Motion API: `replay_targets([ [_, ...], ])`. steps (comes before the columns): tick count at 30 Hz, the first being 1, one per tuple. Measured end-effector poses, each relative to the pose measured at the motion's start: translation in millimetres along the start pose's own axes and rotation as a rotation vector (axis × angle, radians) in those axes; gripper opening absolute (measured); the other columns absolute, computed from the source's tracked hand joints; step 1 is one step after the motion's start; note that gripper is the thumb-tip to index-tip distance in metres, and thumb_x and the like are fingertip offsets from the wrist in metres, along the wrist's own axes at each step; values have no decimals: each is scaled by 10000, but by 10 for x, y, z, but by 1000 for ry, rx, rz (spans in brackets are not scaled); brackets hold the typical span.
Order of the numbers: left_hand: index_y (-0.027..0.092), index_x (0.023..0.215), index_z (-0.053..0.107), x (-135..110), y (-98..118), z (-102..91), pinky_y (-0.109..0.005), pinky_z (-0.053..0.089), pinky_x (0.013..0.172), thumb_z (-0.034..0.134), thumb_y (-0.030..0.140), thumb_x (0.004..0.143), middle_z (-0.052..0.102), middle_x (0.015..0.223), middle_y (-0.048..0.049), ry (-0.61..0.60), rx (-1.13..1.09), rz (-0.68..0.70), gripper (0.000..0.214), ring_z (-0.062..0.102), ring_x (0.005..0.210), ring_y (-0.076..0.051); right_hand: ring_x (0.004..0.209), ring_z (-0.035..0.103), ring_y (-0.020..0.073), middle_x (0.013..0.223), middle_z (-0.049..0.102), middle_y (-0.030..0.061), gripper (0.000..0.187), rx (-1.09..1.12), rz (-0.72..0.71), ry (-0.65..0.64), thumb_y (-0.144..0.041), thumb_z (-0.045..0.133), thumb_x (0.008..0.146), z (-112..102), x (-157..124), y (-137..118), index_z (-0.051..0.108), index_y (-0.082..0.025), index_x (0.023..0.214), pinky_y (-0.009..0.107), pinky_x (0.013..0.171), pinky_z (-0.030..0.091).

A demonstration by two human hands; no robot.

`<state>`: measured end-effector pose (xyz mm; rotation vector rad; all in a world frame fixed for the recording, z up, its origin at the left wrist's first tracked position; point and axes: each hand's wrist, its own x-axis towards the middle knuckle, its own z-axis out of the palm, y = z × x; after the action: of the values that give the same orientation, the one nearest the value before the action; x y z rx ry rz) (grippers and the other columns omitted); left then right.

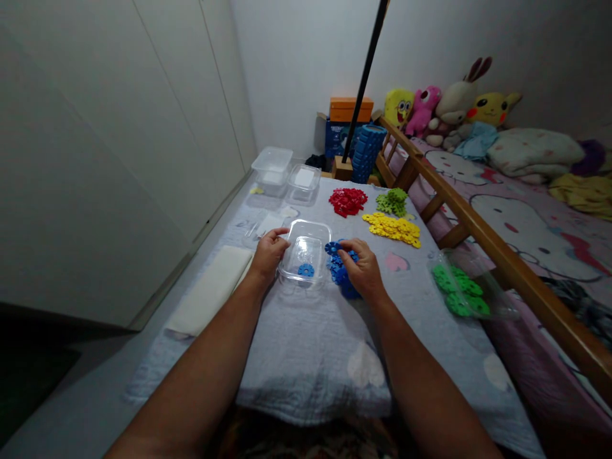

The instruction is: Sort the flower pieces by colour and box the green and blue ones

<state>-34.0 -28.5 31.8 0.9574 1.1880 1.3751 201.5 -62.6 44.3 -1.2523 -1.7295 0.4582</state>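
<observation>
My left hand (268, 253) grips the left rim of a clear plastic box (308, 240) that stands on the pale blue cloth (310, 344). One blue toothed disc (306, 270) lies inside the box. My right hand (364, 268) rests curled over a heap of blue discs (337, 261) just right of the box, fingers pinched on some of them.
Heaps of red discs (348, 201), light green discs (392, 202) and yellow discs (393, 228) lie farther back. A clear box of green discs (459, 291) sits at the right. Two empty clear boxes (272, 167) stand at the back left. A wooden bed rail (482, 236) runs along the right.
</observation>
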Motion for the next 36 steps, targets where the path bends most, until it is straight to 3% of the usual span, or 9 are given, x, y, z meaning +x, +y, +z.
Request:
replay_targets([
  [4,151,1039,673,11,-18,0,-230,212,494,734,285,592,406,539,111,6,-9,-13,471,324,481,-86,1032,605,258,989,706,63,146,-91,-69,-104,-250,607,935,127,-46,-109,752,-261,953,422,983,464],
  [14,149,1029,659,32,-21,7,-236,185,484,720,282,572,400,521,119,7,-8,-11,479,296,468,-84,1341,462,321,1326,640,105,135,-224,-98,-256,-235,620,939,264,-103,-112,753,-238,915,541,1169,299],
  [19,151,1031,657,38,-39,2,-239,181,483,712,275,570,396,524,120,16,-11,-14,480,290,470,-83,1335,471,307,1369,614,103,183,-228,-81,-192,-234,588,935,210,-71,-71,747,-249,1024,514,1171,330],
  [25,151,1019,660,39,-34,1,-241,198,487,704,276,573,414,530,112,30,12,-9,465,320,476,-88,1305,483,322,1321,621,108,180,-320,39,-102,-235,585,898,-92,17,118,737,-246,994,523,1144,350],
  [30,153,1003,660,39,-19,8,-244,203,490,693,280,561,420,529,109,40,20,-5,461,335,479,-92,1317,469,336,1344,606,98,170,-455,86,-298,-281,721,800,-277,17,195,723,-251,967,532,1138,336],
  [33,154,1006,658,40,-21,9,-244,209,490,688,282,558,425,527,110,47,20,-1,466,330,481,-94,1354,435,349,1386,584,94,257,-509,63,-447,-338,801,748,-287,-6,182,715,-257,976,560,1162,299],
  [36,159,1002,658,44,-28,4,-242,213,490,687,282,559,424,528,110,45,19,-1,461,325,483,-94,1402,387,365,1427,564,98,268,-554,48,-514,-347,821,748,-262,-18,169,707,-255,972,598,1184,258],
])
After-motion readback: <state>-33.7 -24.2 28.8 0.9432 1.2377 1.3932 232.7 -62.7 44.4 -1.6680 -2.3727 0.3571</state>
